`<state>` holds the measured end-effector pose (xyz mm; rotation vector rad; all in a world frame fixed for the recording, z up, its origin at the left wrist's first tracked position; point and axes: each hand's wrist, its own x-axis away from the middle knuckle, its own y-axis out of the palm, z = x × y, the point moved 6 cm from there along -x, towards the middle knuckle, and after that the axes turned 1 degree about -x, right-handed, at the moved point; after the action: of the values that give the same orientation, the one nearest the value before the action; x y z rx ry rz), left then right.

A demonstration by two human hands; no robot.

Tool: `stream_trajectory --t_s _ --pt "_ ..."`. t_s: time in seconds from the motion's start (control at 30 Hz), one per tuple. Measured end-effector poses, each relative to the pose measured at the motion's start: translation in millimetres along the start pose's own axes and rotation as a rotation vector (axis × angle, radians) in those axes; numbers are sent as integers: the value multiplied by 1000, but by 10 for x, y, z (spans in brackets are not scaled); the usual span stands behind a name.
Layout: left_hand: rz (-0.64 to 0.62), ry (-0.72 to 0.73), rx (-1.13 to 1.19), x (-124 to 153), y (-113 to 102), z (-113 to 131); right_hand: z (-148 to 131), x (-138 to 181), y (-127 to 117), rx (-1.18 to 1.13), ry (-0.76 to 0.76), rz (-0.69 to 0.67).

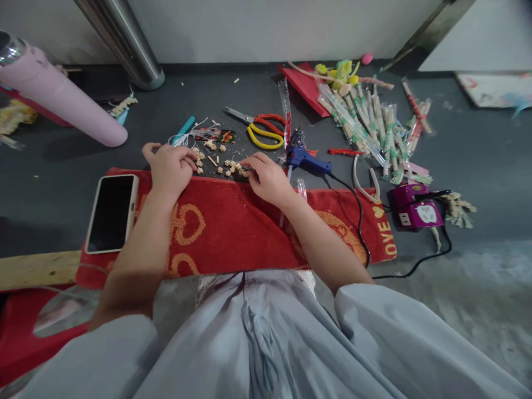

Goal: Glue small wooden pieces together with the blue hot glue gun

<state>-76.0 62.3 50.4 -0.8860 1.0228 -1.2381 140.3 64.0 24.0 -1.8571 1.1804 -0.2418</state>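
Observation:
My left hand point(169, 166) rests at the far edge of a red towel point(233, 227), fingers curled loosely, thumb out, its fingertips next to several small cut wooden pieces point(216, 160). My right hand point(268, 177) lies to the right, its fingers bent down among the same pieces; I cannot make out anything held. A blue glue gun point(305, 158) lies just right of my right hand.
A phone point(112, 212) lies on the towel's left end. Red and yellow scissors point(261, 130), wrapped bamboo sticks point(369, 124), a purple power strip point(411, 208) with black cable, a pink roll point(62, 97), a metal leg point(124, 41) and a wooden plank point(37, 269) surround them.

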Motion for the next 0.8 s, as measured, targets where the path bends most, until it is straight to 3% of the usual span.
stream_trajectory --t_s 0.23,0.4,0.57,0.8 --pt "46 -55 -5 7 12 24 12 4 -12 -7 27 16" --pt "43 -17 -28 16 47 41 45 4 -25 18 76 31" --pt "-35 168 -101 65 137 237 56 4 -17 44 94 23" --pt "-181 558 -149 342 321 757 53 -2 -11 55 87 0"
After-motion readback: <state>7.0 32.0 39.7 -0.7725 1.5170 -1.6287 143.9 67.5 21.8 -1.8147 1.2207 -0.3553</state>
